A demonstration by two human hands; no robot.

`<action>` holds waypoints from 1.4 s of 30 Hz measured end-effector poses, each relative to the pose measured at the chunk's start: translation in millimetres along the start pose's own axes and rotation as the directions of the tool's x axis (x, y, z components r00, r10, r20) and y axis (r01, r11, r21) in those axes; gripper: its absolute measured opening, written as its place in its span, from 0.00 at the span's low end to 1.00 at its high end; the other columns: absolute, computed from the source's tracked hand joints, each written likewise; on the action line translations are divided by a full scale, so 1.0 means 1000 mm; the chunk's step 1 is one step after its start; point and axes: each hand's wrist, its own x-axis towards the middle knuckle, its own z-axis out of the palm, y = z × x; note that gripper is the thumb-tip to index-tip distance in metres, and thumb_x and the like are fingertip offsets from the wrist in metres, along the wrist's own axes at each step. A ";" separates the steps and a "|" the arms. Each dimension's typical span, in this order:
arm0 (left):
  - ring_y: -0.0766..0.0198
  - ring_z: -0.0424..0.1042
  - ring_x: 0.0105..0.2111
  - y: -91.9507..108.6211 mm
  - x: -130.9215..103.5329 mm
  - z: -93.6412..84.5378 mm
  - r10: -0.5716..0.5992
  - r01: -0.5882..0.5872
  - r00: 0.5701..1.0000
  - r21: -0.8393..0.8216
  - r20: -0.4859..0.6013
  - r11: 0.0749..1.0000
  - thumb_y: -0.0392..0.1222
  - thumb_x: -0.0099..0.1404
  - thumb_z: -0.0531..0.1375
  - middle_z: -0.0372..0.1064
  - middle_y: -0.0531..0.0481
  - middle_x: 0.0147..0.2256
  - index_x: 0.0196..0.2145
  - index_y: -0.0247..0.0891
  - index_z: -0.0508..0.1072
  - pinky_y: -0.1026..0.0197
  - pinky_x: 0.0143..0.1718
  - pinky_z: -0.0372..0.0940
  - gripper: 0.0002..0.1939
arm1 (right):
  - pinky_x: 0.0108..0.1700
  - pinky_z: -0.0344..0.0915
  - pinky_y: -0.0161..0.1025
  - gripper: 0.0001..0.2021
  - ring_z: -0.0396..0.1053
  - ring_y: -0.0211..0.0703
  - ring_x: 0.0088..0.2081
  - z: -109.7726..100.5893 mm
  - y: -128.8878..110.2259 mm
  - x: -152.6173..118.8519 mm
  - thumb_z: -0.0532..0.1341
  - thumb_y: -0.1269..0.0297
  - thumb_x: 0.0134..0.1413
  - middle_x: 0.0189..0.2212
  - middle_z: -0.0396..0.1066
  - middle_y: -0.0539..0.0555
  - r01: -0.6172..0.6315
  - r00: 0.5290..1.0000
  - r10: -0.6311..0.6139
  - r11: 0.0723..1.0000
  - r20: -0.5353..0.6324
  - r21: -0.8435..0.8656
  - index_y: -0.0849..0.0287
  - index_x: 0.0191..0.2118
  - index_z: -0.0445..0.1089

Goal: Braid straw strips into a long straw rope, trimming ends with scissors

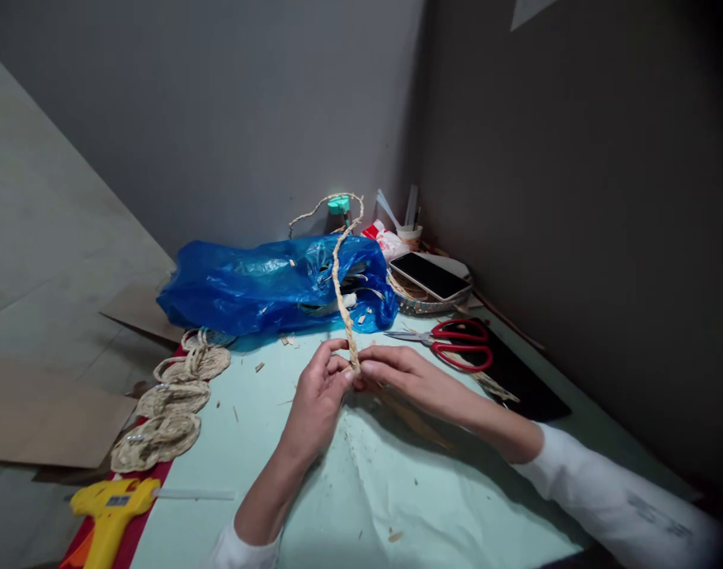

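Note:
A pale braided straw cord (338, 286) rises from between my hands and curls over to the left at its top, in front of a blue plastic bag (236, 280). My left hand (322, 395) is closed, its thumb and fingers pinching the cord's lower end. My right hand (405, 375) meets it from the right, fingers pressed together on the same end. Loose flat strands (417, 419) trail down to the right beneath the right hand. The exact grip of the right fingertips is partly hidden.
Red-handled scissors (461, 345) lie right of my hands on a black sheet. Behind them, a phone (431, 275) rests on a round basket (412, 304). Coiled straw pieces (175, 395) line the left edge, near a yellow glue gun (113, 506). Walls meet at the back.

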 end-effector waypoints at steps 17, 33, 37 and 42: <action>0.63 0.65 0.28 -0.021 0.004 0.006 -0.006 0.024 0.999 0.353 -0.052 0.935 0.46 0.65 0.53 0.66 0.54 0.26 0.30 0.39 0.66 0.63 0.32 0.58 0.09 | 0.28 0.52 0.32 0.08 0.60 0.34 0.23 0.030 0.020 0.003 0.56 0.71 0.53 0.20 0.69 0.50 -0.185 0.943 0.113 0.960 -0.312 -0.211 0.63 0.26 0.70; 0.57 0.68 0.31 -0.025 0.010 0.005 -0.097 0.103 0.995 0.314 -0.036 0.944 0.57 0.52 0.63 0.73 0.48 0.28 0.31 0.37 0.75 0.61 0.34 0.64 0.19 | 0.31 0.53 0.31 0.06 0.61 0.35 0.28 0.010 0.016 0.013 0.60 0.66 0.53 0.24 0.67 0.47 -0.023 0.906 -0.018 0.996 -0.423 -0.091 0.61 0.27 0.69; 0.54 0.70 0.33 -0.028 0.014 0.013 -0.073 0.105 0.993 0.380 -0.097 0.919 0.58 0.53 0.61 0.72 0.49 0.27 0.31 0.37 0.76 0.60 0.36 0.64 0.20 | 0.31 0.55 0.30 0.06 0.62 0.33 0.28 0.015 0.021 0.018 0.61 0.69 0.51 0.22 0.65 0.46 -0.062 0.811 0.107 0.993 -0.575 0.096 0.61 0.24 0.67; 0.51 0.71 0.35 -0.035 0.018 0.007 -0.098 0.145 0.985 0.368 -0.145 0.918 0.58 0.51 0.62 0.73 0.48 0.26 0.32 0.36 0.77 0.57 0.38 0.64 0.21 | 0.31 0.58 0.30 0.07 0.65 0.34 0.25 -0.013 0.022 0.022 0.61 0.67 0.54 0.21 0.68 0.47 -0.104 0.906 0.103 0.994 -0.411 0.019 0.62 0.27 0.71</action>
